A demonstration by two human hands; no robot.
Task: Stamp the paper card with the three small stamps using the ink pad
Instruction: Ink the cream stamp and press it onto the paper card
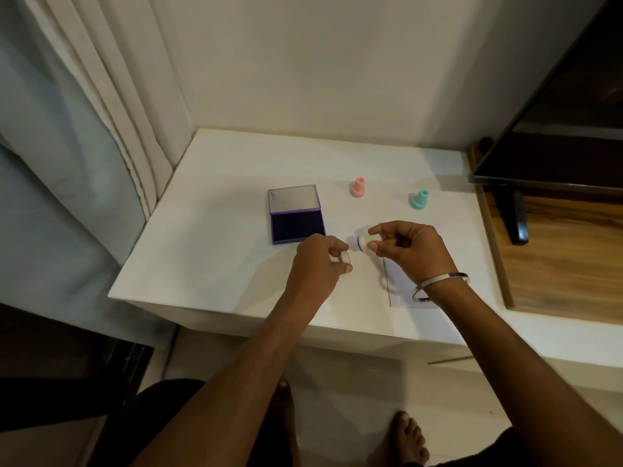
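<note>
My right hand grips a small white stamp held sideways, its blue-rimmed face turned left. My left hand pinches a clear round cap just left of that stamp. The purple ink pad lies open with its lid raised, behind my left hand. A pink stamp and a teal stamp stand upright farther back on the white table. The paper card lies flat under my right wrist, mostly hidden.
A dark TV screen on a black stand sits on a wooden surface to the right. Curtains hang at the left. The white wall rises behind the table. My bare feet show below the table's front edge.
</note>
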